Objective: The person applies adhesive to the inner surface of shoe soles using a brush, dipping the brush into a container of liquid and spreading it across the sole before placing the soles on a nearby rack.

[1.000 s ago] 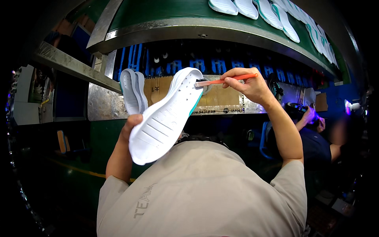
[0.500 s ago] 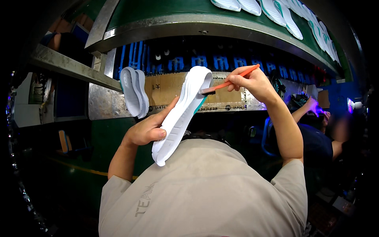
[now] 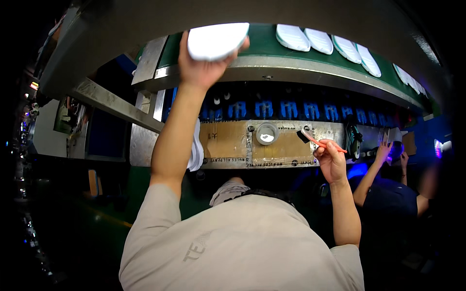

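Observation:
A white shoe sole (image 3: pixel 218 41) is gripped in my left hand (image 3: pixel 201 70), raised over the green belt at the far side. Its far end is cut off by a dark overhang along the top. My right hand (image 3: pixel 332 162) pinches the orange handle of a small brush (image 3: pixel 310 137), black bristles pointing left, above the front of the cardboard-covered bench. Just left of the brush stands a round cup (image 3: pixel 267 134) with something white inside. More white soles (image 3: pixel 195 150) stand on the bench, partly hidden by my left forearm.
Several white soles (image 3: pixel 319 41) lie along the green belt (image 3: pixel 264 44), which has a metal edge (image 3: pixel 267 70). Blue racks (image 3: pixel 289 109) fill the space beneath it. Cardboard (image 3: pixel 223 140) covers the bench. At right, a co-worker's hands (image 3: pixel 386 151) are near a purple-lit object.
My left hand has carried the sole from before my chest up and away to the belt. My right hand has drawn the brush off the sole and moved right and nearer. The cup has come into view.

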A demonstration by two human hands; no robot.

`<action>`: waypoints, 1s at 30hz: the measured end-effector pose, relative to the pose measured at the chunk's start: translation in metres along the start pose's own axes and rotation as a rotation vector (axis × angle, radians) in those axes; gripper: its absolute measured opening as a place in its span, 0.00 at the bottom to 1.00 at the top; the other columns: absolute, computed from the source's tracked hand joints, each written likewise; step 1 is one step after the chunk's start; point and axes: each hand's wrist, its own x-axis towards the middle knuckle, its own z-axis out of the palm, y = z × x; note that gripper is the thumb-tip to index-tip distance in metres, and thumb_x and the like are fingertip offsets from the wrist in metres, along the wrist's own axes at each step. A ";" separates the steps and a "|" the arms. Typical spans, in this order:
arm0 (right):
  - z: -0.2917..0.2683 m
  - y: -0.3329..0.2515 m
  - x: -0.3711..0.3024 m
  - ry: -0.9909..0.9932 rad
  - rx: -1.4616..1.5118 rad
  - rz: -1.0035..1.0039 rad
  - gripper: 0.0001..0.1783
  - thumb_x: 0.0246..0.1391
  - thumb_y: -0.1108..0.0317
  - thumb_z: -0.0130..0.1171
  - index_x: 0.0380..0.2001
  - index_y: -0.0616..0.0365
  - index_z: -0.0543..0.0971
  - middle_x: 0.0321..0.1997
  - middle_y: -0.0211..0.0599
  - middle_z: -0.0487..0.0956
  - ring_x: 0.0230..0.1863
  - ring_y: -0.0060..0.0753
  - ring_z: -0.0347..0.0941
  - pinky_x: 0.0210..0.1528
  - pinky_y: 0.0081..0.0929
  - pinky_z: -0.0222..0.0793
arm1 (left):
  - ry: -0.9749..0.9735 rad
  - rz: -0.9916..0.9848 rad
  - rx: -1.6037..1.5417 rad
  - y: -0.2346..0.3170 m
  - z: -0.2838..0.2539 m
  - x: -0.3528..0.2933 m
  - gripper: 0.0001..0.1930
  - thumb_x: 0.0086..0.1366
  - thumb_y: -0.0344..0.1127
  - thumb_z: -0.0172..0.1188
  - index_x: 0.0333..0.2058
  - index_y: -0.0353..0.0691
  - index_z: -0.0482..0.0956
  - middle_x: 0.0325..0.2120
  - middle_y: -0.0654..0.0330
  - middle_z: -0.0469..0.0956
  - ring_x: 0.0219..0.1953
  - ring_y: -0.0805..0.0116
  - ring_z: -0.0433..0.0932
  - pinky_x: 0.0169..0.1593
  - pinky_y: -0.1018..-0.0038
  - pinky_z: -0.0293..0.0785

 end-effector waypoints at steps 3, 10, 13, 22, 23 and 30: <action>0.001 0.016 0.007 0.009 -0.042 0.046 0.13 0.71 0.64 0.58 0.49 0.63 0.82 0.37 0.36 0.85 0.39 0.29 0.80 0.48 0.30 0.75 | 0.353 0.129 0.307 -0.021 -0.021 0.019 0.37 0.78 0.50 0.49 0.74 0.33 0.48 0.61 0.25 0.68 0.52 0.37 0.81 0.52 0.54 0.85; -0.026 0.058 0.009 0.112 -0.180 0.141 0.14 0.71 0.64 0.58 0.49 0.64 0.81 0.38 0.37 0.84 0.40 0.28 0.79 0.47 0.28 0.75 | 0.840 0.045 2.113 -0.069 -0.131 -0.178 0.29 0.64 0.47 0.69 0.51 0.22 0.80 0.40 0.40 0.85 0.40 0.48 0.87 0.43 0.59 0.83; -0.029 0.069 0.015 0.132 -0.319 0.197 0.15 0.71 0.63 0.59 0.50 0.65 0.82 0.39 0.37 0.85 0.39 0.25 0.78 0.46 0.25 0.74 | 1.414 -0.300 2.478 -0.047 -0.189 -0.250 0.41 0.58 0.58 0.71 0.48 0.15 0.78 0.43 0.31 0.83 0.46 0.40 0.85 0.50 0.55 0.81; -0.016 0.088 0.066 -0.039 -0.913 0.175 0.15 0.69 0.63 0.61 0.48 0.66 0.84 0.39 0.38 0.86 0.42 0.28 0.82 0.49 0.25 0.76 | 1.313 -0.285 1.913 -0.030 -0.270 -0.302 0.41 0.45 0.64 0.78 0.38 0.23 0.85 0.38 0.35 0.85 0.46 0.42 0.85 0.51 0.58 0.80; -0.017 0.088 0.068 -0.068 -0.984 0.150 0.16 0.69 0.63 0.61 0.48 0.66 0.84 0.39 0.37 0.86 0.42 0.27 0.82 0.49 0.25 0.76 | 1.326 -0.216 1.980 -0.034 -0.264 -0.296 0.37 0.47 0.61 0.78 0.37 0.26 0.85 0.37 0.37 0.86 0.45 0.42 0.86 0.50 0.58 0.80; -0.002 0.094 0.116 -0.120 -1.337 0.063 0.16 0.68 0.60 0.61 0.45 0.62 0.87 0.34 0.33 0.88 0.39 0.23 0.82 0.46 0.24 0.75 | 1.042 -0.097 0.694 -0.011 -0.171 -0.301 0.25 0.63 0.33 0.66 0.57 0.24 0.76 0.45 0.48 0.85 0.44 0.53 0.86 0.51 0.62 0.83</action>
